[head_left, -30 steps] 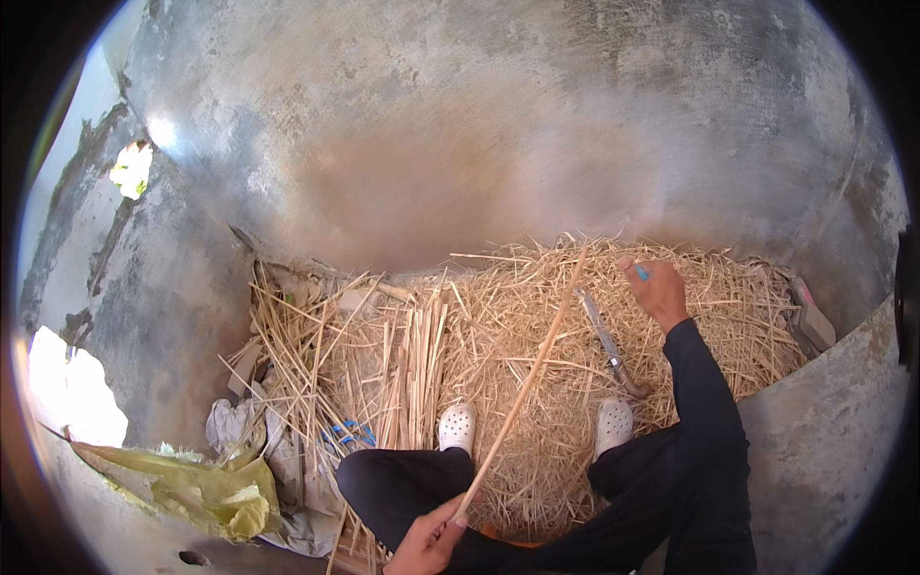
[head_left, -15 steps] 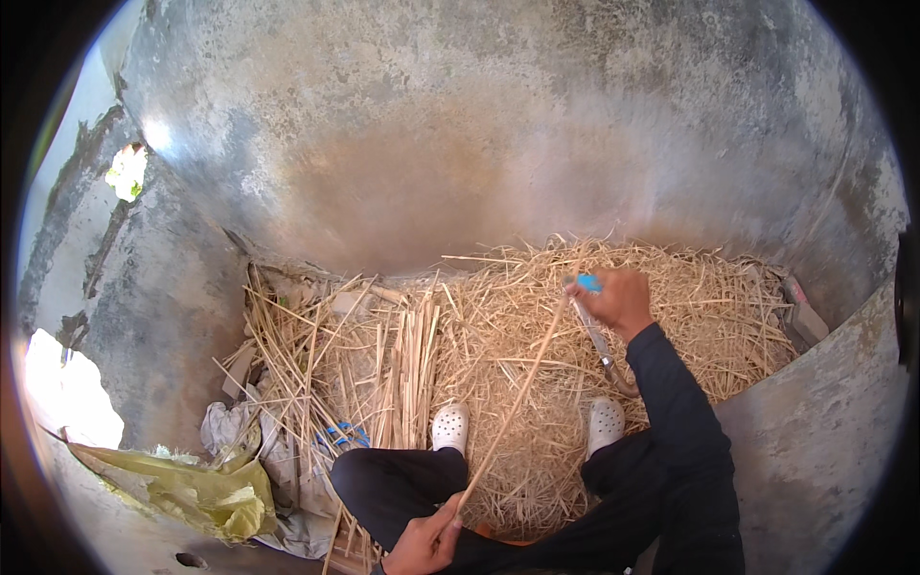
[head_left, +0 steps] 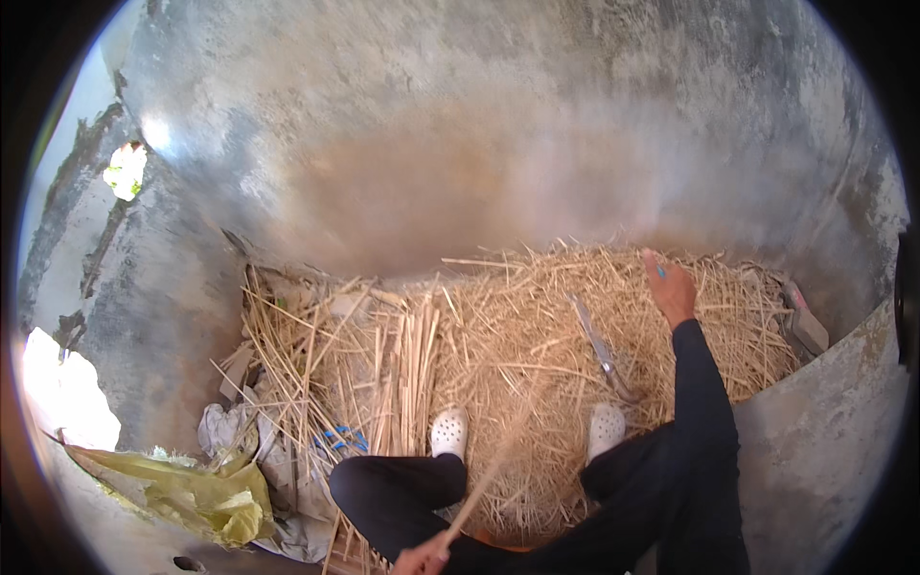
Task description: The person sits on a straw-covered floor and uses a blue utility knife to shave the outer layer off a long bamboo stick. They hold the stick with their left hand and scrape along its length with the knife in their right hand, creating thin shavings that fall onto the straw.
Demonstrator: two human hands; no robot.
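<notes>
At the lower edge, my left hand (head_left: 422, 559) is closed around the near end of a long, thin cane strip (head_left: 484, 479). The strip slants up and right over the straw, its far part smeared by motion. My right hand (head_left: 673, 290) is closed above the straw at the right, apart from the strip. A small blue thing (head_left: 661, 273) shows between its fingers; most of it is hidden, so its kind is unclear. Left of that hand, a long metal blade with a curved brown handle (head_left: 604, 350) lies on the straw (head_left: 537, 335).
A bundle of pale strips (head_left: 407, 369) lies left of the straw, beside loose sticks (head_left: 297, 345). Yellow sheeting (head_left: 206, 494) and grey cloth (head_left: 225, 426) lie lower left. A concrete wall (head_left: 479, 134) rises ahead. My white clogs (head_left: 448, 433) rest on the straw.
My right hand has come off the cane strip and moved right with the blue thing. My left hand has moved slightly down and left, still holding the strip.
</notes>
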